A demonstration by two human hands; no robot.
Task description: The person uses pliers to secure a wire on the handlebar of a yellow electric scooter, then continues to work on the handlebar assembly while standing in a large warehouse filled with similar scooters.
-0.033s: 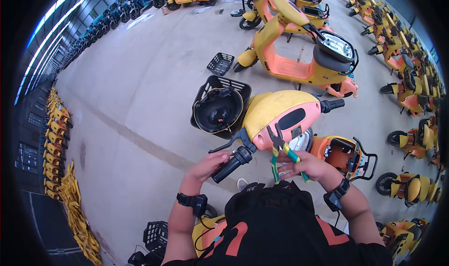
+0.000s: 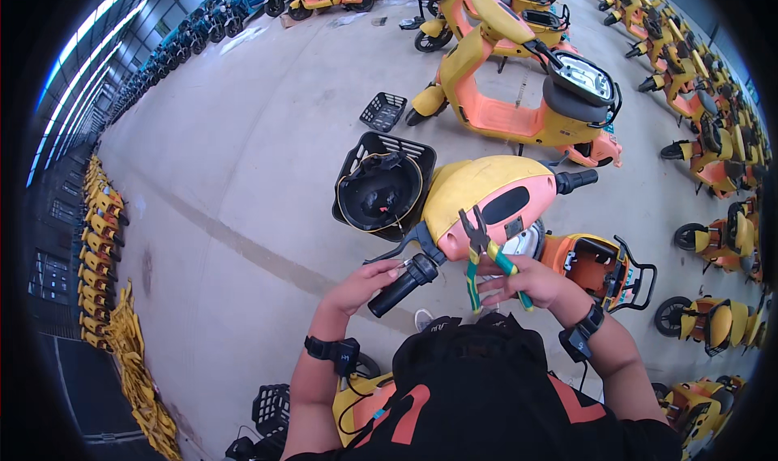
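A yellow and pink scooter front (image 2: 486,194) stands before me, its handlebar running across. Beside the black left handlebar grip (image 2: 397,292) is my left hand (image 2: 369,283), thumb and fingers pinched together. A tiny pale piece shows at its fingertips, too small to name, below the black brake lever (image 2: 393,253). My right hand (image 2: 531,283) holds pliers (image 2: 490,254) with green and yellow handles. Their jaws point up and stand apart in front of the pink panel, with nothing seen between them. Some of the right fingers are spread behind the handles.
A black front basket (image 2: 383,189) holds a black helmet-like shell. Another black basket (image 2: 382,111) lies on the floor beyond. A second yellow and pink scooter (image 2: 510,96) stands ahead. Rows of scooters line the right side, and a yellow heap (image 2: 134,364) lies at left.
My right hand and the pliers have moved slightly upward in the view. My left hand stays at the handlebar grip.
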